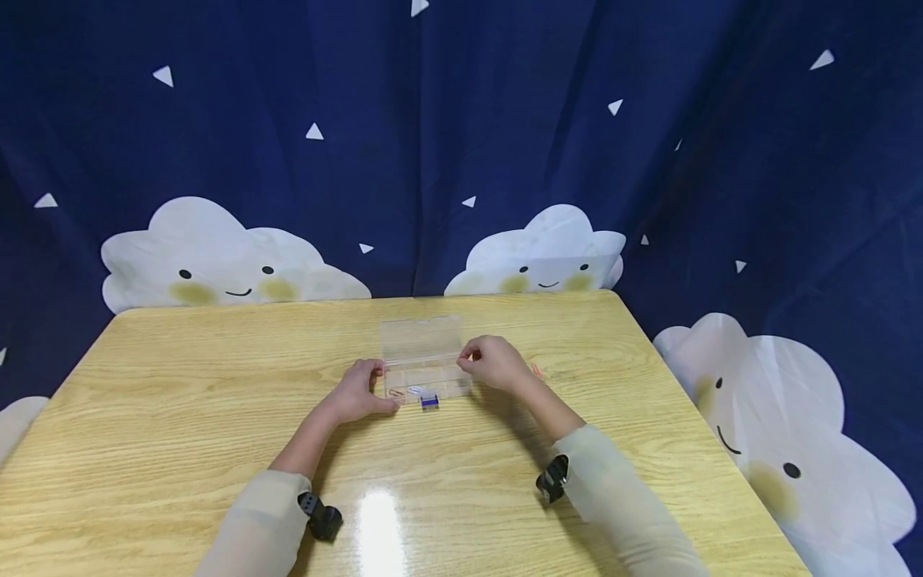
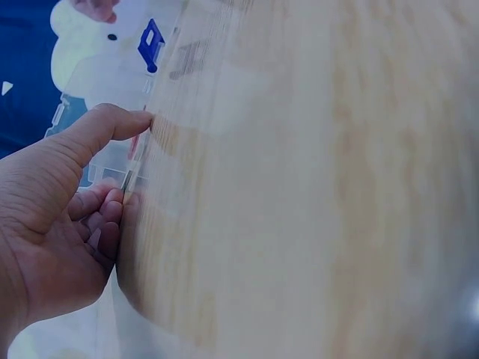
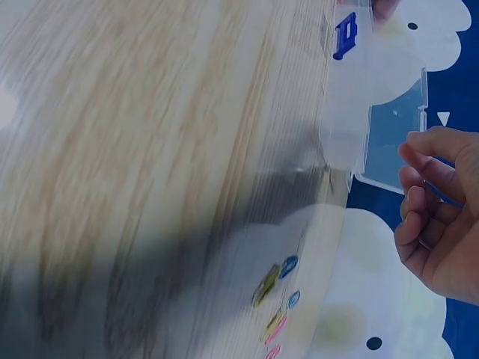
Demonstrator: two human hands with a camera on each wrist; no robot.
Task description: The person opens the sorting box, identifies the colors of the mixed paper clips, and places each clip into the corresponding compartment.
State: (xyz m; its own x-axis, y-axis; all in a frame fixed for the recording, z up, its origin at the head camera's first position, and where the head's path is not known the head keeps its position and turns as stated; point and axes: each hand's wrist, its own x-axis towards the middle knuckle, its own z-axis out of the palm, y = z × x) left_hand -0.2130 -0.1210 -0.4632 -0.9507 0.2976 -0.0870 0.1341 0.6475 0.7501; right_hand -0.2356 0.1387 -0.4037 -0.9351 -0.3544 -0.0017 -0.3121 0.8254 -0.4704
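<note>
A clear plastic compartment box [image 1: 425,377] lies on the table with its clear lid [image 1: 421,340] raised at the back. My left hand [image 1: 356,393] holds the box's left end, thumb along the front edge and fingers at the side. A blue latch [image 1: 429,401] is at the box's front. Inside, a reddish paper clip [image 1: 397,393] and a whitish paper clip [image 1: 415,390] lie in front compartments. My right hand [image 1: 493,362] is over the box's right end, thumb and index fingertips together; I cannot tell whether they pinch anything.
Right of the box, several coloured paper clips lie on the wooden table, among them a yellow one [image 3: 266,285], a blue one [image 3: 288,266] and a pink one [image 3: 276,329]. A dark blue curtain [image 1: 433,144] with cloud shapes hangs behind the table [image 1: 216,385].
</note>
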